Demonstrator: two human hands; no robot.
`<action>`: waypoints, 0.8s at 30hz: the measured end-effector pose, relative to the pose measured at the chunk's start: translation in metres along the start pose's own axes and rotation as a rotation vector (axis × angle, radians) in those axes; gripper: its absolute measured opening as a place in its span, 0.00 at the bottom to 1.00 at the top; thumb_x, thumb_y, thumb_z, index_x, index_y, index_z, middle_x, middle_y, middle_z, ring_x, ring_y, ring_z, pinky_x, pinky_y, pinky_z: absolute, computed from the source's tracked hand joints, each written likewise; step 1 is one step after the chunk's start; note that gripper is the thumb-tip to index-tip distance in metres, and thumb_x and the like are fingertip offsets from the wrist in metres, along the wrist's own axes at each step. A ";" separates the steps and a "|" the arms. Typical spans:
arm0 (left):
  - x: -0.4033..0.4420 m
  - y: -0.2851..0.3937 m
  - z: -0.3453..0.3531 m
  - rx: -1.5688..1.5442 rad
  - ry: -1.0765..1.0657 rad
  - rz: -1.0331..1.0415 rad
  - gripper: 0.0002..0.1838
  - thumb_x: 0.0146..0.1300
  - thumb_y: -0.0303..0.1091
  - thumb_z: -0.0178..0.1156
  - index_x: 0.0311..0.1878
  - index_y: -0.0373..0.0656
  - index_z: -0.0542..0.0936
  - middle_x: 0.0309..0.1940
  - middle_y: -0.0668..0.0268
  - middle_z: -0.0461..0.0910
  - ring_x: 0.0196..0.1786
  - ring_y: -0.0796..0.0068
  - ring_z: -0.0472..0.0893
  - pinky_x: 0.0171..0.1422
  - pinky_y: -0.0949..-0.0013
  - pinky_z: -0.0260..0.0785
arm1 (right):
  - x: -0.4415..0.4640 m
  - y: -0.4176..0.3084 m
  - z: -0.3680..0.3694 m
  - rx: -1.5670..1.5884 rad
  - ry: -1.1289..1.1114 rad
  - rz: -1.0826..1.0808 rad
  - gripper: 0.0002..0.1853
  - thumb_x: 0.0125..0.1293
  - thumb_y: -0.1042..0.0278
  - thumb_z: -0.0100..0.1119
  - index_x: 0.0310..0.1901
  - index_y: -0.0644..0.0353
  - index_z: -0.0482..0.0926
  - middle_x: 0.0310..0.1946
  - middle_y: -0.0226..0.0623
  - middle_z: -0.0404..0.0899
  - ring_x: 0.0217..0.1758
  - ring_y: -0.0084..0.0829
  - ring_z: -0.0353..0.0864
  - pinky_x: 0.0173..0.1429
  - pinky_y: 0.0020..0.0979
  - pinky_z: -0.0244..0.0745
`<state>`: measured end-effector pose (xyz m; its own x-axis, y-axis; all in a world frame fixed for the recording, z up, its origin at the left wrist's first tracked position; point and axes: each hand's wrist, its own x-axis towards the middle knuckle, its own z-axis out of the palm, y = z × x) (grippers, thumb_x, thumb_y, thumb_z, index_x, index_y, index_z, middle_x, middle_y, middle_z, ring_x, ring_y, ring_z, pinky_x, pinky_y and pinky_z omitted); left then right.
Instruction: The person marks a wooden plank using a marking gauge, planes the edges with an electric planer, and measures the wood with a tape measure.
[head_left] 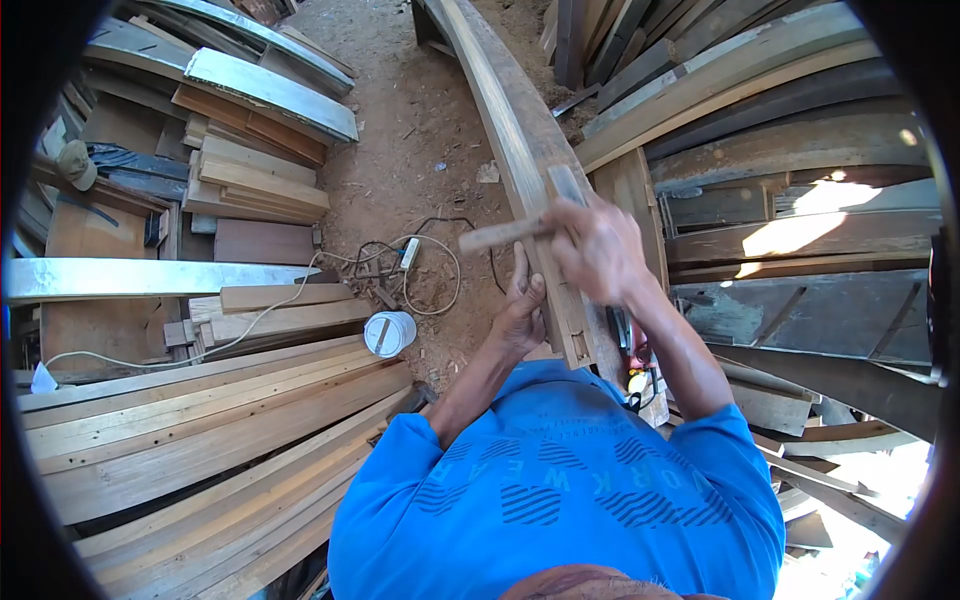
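A long pale wooden beam [508,150] runs away from my body, with a notch cut near its close end. My left hand [522,312] is closed at the beam's left edge, thumb on top; some of its fingers are hidden. Above the beam my right hand [600,250] is blurred by motion and closed around a blurred wooden bar-shaped tool [500,235] that juts out to the left. A grey flat piece [566,186] shows just beyond the knuckles; whether it belongs to that tool I cannot tell.
Stacked planks [200,430] fill the left side. A white bucket [389,334] stands on the dirt floor near a power strip [410,253] and its looping cable. More boards [800,230] lie at the right. Red and black tools [640,355] sit beside the beam's close end.
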<state>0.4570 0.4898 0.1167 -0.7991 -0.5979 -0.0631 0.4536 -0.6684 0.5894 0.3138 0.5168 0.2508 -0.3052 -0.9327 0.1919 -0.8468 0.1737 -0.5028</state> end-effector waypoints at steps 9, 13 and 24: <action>0.024 -0.102 -0.100 -0.138 0.260 -0.260 0.45 0.76 0.75 0.30 0.80 0.49 0.60 0.71 0.60 0.72 0.70 0.63 0.75 0.73 0.57 0.72 | -0.012 0.075 0.122 -0.005 -0.204 0.035 0.15 0.59 0.61 0.65 0.48 0.51 0.86 0.53 0.57 0.76 0.47 0.59 0.85 0.51 0.53 0.82; 0.033 -0.158 -0.142 -0.092 0.383 -0.289 0.45 0.76 0.75 0.32 0.80 0.50 0.62 0.70 0.60 0.73 0.70 0.63 0.76 0.73 0.58 0.71 | -0.032 0.119 0.154 0.054 -0.163 0.057 0.16 0.58 0.64 0.63 0.48 0.52 0.86 0.47 0.56 0.80 0.45 0.57 0.86 0.50 0.53 0.82; 0.074 -0.195 -0.112 0.174 0.566 -0.294 0.43 0.78 0.72 0.35 0.78 0.47 0.64 0.69 0.62 0.73 0.69 0.69 0.75 0.72 0.64 0.70 | -0.043 0.208 0.174 0.218 -0.148 0.105 0.16 0.59 0.69 0.60 0.49 0.54 0.87 0.36 0.54 0.83 0.41 0.55 0.85 0.48 0.50 0.81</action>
<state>0.3541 0.5264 -0.0931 -0.5274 -0.5735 -0.6268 0.1401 -0.7864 0.6016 0.2267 0.5377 -0.0082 -0.3057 -0.9521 0.0120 -0.6951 0.2145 -0.6861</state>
